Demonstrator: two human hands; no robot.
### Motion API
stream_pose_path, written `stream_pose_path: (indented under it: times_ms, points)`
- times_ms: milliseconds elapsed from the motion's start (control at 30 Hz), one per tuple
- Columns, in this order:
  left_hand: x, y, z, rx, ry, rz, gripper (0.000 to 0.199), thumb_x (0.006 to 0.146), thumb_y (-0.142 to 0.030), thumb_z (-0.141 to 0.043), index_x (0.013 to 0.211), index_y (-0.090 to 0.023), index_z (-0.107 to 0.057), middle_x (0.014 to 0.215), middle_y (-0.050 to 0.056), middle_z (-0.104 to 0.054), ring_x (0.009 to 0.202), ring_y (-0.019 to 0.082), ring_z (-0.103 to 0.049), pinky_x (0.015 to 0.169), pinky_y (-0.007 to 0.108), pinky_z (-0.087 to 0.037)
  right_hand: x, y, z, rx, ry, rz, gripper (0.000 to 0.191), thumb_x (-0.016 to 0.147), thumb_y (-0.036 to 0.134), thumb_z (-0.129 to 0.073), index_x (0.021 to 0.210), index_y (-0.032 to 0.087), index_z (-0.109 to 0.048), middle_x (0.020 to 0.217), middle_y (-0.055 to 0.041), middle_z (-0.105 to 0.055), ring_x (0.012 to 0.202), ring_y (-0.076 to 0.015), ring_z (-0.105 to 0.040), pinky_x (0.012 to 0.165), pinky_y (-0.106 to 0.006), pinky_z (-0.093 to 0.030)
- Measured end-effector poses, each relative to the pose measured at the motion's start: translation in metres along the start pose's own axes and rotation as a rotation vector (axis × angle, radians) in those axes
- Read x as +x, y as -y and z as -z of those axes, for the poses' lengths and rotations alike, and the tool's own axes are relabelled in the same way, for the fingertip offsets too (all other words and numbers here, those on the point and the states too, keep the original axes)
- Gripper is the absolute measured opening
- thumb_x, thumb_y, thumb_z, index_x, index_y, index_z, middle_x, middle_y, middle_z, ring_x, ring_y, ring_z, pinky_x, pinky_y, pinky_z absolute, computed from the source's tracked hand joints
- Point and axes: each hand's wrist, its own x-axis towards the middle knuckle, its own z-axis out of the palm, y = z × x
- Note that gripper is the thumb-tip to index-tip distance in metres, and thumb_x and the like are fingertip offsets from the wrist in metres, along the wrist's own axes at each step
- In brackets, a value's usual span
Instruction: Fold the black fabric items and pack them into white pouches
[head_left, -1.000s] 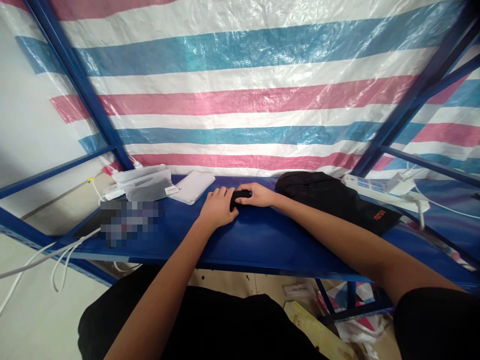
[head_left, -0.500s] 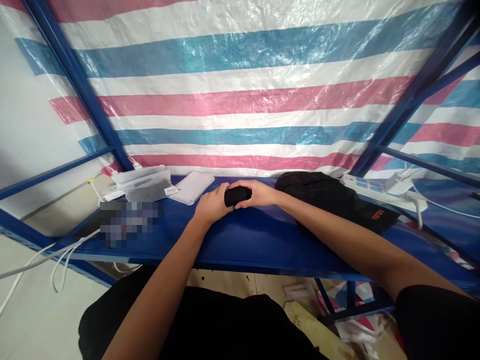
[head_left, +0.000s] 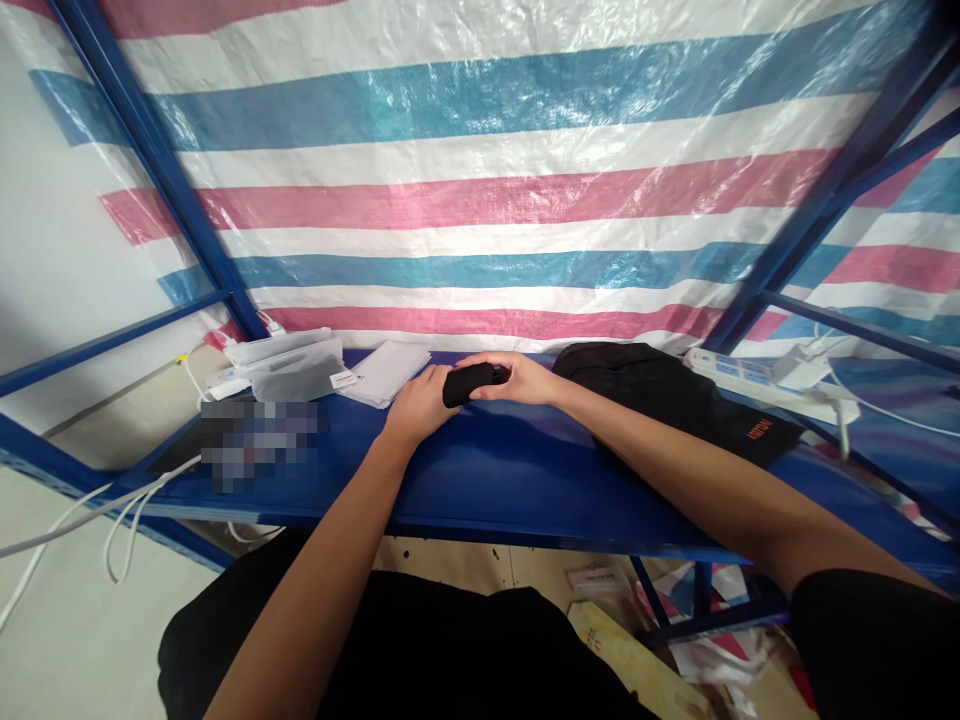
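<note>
Above the blue shelf, a short black cylinder-like object (head_left: 468, 384), perhaps a folded umbrella, is held between both hands and tilts slightly, its right end higher. My left hand (head_left: 421, 408) is closed around its left end, with most of the fingers hidden behind it. Thumb and fingers of my right hand (head_left: 517, 378) curve about the narrower right end in a pinch. What exactly the object is stays unclear, since its ends are partly covered.
On the blue shelf (head_left: 510, 490), white papers (head_left: 390, 372) and a translucent pouch (head_left: 296, 368) lie left. A black bag (head_left: 667, 400) and a white power strip (head_left: 750, 378) lie right. White cables (head_left: 142, 495) hang at left. Striped sheeting (head_left: 487, 200) covers the back.
The black object has shifted a little left and tilted, its left end now lower. My left hand has turned slightly with it, and the right hand has risen a touch.
</note>
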Motion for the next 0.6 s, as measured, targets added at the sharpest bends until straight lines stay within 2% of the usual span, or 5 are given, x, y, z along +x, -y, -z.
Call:
stream_pose_path:
  times_ms: [100, 167, 333, 433, 600]
  points:
    - [0.002, 0.005, 0.002, -0.075, 0.011, -0.035, 0.046, 0.094, -0.032, -0.076, 0.137, -0.026, -0.062, 0.130, 0.010, -0.073, 0.115, 0.033, -0.074, 0.093, 0.040, -0.057, 0.000, 0.005, 0.000, 0.044, 0.056, 0.045, 0.053, 0.085, 0.040, -0.091, 0.136, 0.029, -0.080, 0.143, -0.0058, -0.076, 0.132, -0.0314, -0.072, 0.115, -0.049, -0.059]
    - [0.003, 0.011, 0.001, -0.107, -0.054, -0.078, 0.053, 0.094, -0.028, -0.076, 0.144, -0.026, -0.059, 0.137, 0.011, -0.071, 0.123, 0.032, -0.071, 0.100, 0.040, -0.057, 0.001, 0.004, 0.000, 0.133, 0.041, 0.009, 0.052, 0.082, 0.041, -0.093, 0.131, 0.028, -0.082, 0.137, -0.0062, -0.078, 0.118, -0.0297, -0.078, 0.105, -0.047, -0.066]
    - [0.005, 0.044, -0.005, -0.014, -0.300, 0.041, 0.051, 0.097, -0.035, -0.076, 0.144, -0.023, -0.064, 0.166, 0.017, -0.049, 0.156, 0.036, -0.047, 0.129, 0.049, -0.039, 0.003, -0.022, 0.004, 0.360, -0.303, -0.148, 0.056, 0.073, 0.037, -0.100, 0.124, 0.024, -0.082, 0.108, -0.0026, -0.081, 0.091, -0.0229, -0.081, 0.096, -0.047, -0.073]
    - [0.006, 0.065, -0.009, 0.054, -0.230, 0.248, 0.037, 0.105, -0.047, -0.063, 0.128, -0.022, -0.078, 0.166, 0.018, -0.051, 0.158, 0.041, -0.044, 0.130, 0.056, -0.036, 0.001, -0.045, 0.009, 0.443, -0.496, -0.215, 0.058, 0.067, 0.032, -0.104, 0.120, 0.023, -0.082, 0.109, -0.0036, -0.081, 0.097, -0.0245, -0.081, 0.097, -0.049, -0.074]
    - [0.008, 0.077, -0.007, 0.041, -0.058, 0.295, 0.042, 0.110, -0.039, -0.047, 0.130, -0.021, -0.079, 0.142, 0.016, -0.074, 0.133, 0.036, -0.068, 0.117, 0.051, -0.050, -0.002, -0.068, 0.012, 0.539, -0.556, -0.290, 0.056, 0.066, 0.025, -0.104, 0.117, 0.022, -0.080, 0.112, -0.0065, -0.082, 0.102, -0.0286, -0.082, 0.097, -0.054, -0.074]
